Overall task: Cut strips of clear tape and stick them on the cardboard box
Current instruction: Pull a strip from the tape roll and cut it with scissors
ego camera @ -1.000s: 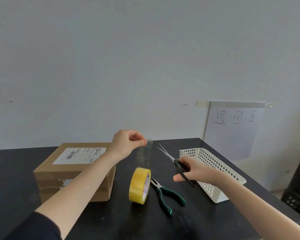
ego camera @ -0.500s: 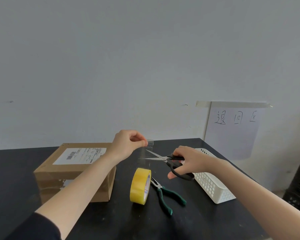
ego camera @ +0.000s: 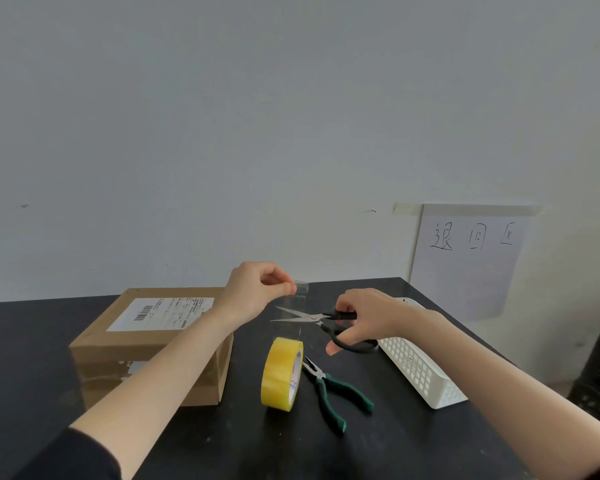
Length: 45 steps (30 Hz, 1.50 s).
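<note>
A person's left hand [ego camera: 253,292] pinches the folded end of a clear tape strip [ego camera: 293,306], likely flimsy and clingy, while the right hand [ego camera: 364,317] grasps scissors [ego camera: 305,317], blades open at it

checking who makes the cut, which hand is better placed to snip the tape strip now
Right. The right hand grips the scissors, blades open at the clear tape strip above the yellow tape roll. The left hand only pinches the strip's top end.
</note>
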{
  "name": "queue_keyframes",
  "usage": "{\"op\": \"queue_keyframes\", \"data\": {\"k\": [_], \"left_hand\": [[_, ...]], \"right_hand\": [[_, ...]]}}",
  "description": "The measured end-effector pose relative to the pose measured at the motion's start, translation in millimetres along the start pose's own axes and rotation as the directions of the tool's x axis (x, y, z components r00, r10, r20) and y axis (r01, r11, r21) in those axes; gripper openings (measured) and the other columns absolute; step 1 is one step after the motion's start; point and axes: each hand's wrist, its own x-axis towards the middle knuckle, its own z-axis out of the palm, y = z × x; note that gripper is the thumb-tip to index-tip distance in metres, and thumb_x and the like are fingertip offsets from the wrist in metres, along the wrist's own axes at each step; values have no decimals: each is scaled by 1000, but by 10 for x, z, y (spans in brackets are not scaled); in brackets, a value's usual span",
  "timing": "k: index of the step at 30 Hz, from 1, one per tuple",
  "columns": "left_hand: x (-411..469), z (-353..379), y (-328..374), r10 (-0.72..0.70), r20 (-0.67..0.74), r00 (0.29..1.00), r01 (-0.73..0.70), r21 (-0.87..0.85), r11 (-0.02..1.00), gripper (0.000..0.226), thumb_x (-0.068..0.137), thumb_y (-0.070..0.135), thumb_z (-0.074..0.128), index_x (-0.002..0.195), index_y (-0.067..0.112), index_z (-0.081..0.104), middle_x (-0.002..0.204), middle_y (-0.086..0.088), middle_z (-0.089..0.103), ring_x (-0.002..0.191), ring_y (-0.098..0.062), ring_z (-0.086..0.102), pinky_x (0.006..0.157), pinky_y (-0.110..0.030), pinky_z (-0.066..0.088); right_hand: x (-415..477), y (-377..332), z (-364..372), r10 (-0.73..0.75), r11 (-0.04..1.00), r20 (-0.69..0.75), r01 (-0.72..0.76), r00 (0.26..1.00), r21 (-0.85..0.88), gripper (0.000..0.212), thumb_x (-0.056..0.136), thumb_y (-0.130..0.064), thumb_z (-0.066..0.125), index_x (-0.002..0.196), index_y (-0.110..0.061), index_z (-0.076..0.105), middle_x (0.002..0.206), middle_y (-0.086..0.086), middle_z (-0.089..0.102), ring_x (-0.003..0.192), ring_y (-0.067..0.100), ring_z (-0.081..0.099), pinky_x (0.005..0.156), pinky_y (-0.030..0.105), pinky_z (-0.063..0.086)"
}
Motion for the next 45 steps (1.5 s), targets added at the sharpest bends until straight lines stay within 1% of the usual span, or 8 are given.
{"op": "queue_keyframes", "data": {"k": [7,14,18,23,30,37,40,45], "left_hand": [[7,12,-12,4,6,1000,-4,2,1000,6,78,27,78,78,24,73,80,11,73,77,2,65,74,-19,50],[7,29,-15,9,5,1000,-9,5,1000,4,80,28,76,78,27,72,81,13,72,79,4,65,74,-17,48],[-2,47,-44,14,13,1000,-14,-15,1000,4,83,26,73,79,26,72,81,14,72,81,3,64,80,-22,49],[-26,91,-43,5,65,998,-3,-27,1000,8,94,19,59,87,21,62,84,8,72,83,-7,66,85,-32,53],[-42,151,-21,-97,10,995,98,-81,992,9,103,24,38,96,21,43,88,1,69,80,-14,69,69,-33,60],[-89,178,-97,-160,-15,987,161,9,987,11,104,29,31,106,19,36,91,2,68,79,-17,68,58,-34,60],[-105,191,-93,-229,32,973,231,-75,970,14,105,30,30,107,17,35,92,1,70,74,-19,71,56,-35,60],[-112,231,-66,-316,67,946,322,-264,909,14,105,28,30,107,16,36,92,-12,71,68,-28,73,69,-44,61]], "right_hand": [[-40,-8,-31,60,998,-16,-60,998,18,45,65,-61,79,75,-22,58,74,-5,56,68,13,49,52,20,31],[6,36,-18,39,997,-82,-44,996,-57,51,62,-63,78,73,-15,66,63,1,52,61,17,47,53,27,34],[-2,28,-29,31,993,-101,-41,994,-107,44,63,-62,78,63,-23,58,57,-3,48,59,16,44,50,26,30],[11,15,-32,26,988,-110,-42,994,-148,47,63,-64,76,73,-19,67,61,0,52,60,17,45,50,26,32],[-15,11,-31,14,984,-107,-33,994,-177,44,65,-65,75,61,-26,54,56,-5,46,63,17,46,49,24,30],[-68,-8,-36,35,982,-109,-54,993,-178,46,67,-65,73,58,-26,50,56,-5,44,63,15,45,47,23,27],[-67,-6,-32,36,984,-111,-55,993,-170,44,67,-66,73,64,-26,54,59,-5,47,66,16,47,47,24,28],[-75,11,-20,52,984,-123,-72,991,-164,43,68,-65,73,68,-25,57,61,-4,49,65,16,46,45,23,26]]}}
